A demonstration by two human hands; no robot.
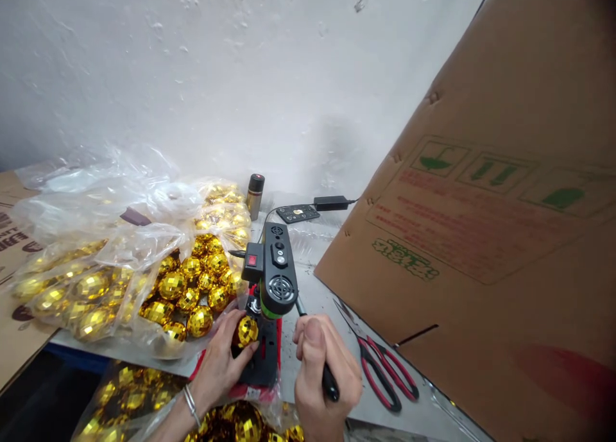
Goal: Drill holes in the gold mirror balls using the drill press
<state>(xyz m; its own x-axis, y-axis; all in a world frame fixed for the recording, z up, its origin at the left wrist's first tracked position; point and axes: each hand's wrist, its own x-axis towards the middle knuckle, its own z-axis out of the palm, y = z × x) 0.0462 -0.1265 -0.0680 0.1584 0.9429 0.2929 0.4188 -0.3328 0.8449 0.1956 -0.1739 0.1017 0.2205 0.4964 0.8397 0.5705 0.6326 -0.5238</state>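
Observation:
Between the thumb and fingers of my left hand (224,352) is a gold mirrored ball (248,331). It sits at the base of a small black bench drill press (280,281), beneath and just left of its head. My right hand (325,368) is wrapped round the black-gripped lever (330,384) on the press's right side. A red switch (251,260) shows on the box at the machine's left. The drill's tip is hidden, so I cannot tell whether it touches the ball.
Clear plastic bags (96,281) of gold balls spread across the left, with more gold balls (248,423) below the table's front edge. Red-handled scissors (385,371) lie at right, beside a large cardboard box (462,224). Behind stand a spray can (255,197) and a power adapter (331,203).

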